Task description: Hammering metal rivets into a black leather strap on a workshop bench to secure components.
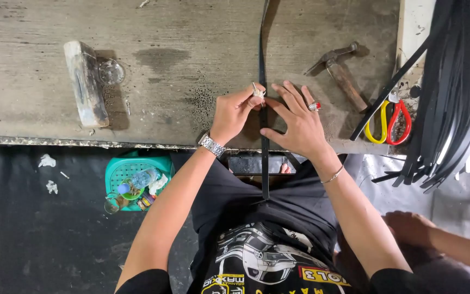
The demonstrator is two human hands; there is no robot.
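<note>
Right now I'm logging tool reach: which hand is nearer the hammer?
Right. The right hand lies just left of the hammer; the left hand sits farther left, beyond the black strap.
</note>
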